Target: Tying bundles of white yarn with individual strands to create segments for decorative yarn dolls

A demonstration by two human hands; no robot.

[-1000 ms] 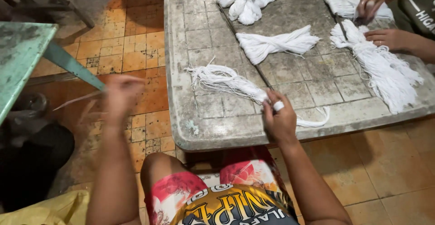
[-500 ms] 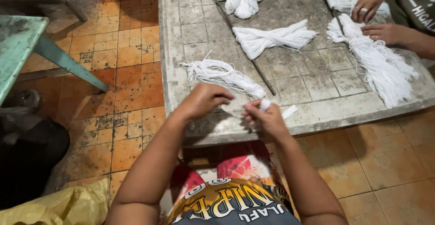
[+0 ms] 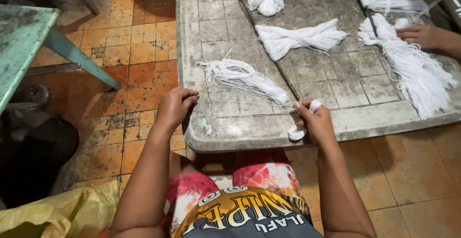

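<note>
The right hand [image 3: 314, 120] pinches a white strand [image 3: 240, 114], its fingers wound in white thread; the left hand [image 3: 174, 106] is closed on the strand's other end, pulling it taut along the table [image 3: 230, 135] edge. It looks like measuring off a length, though the thread is faint. Just beyond lies a loose bundle [image 3: 245, 77]. A yellow bag [image 3: 57, 214] sits below the left elbow, contents hidden.

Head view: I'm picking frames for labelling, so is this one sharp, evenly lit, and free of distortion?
Head view: the left hand, right hand and the thin white strand stretched between them are sharp, without motion blur; light falls evenly on the tiled table, with dark shadow at the lower left; the table's edges bow and splay, so there is wide-angle distortion.
</note>
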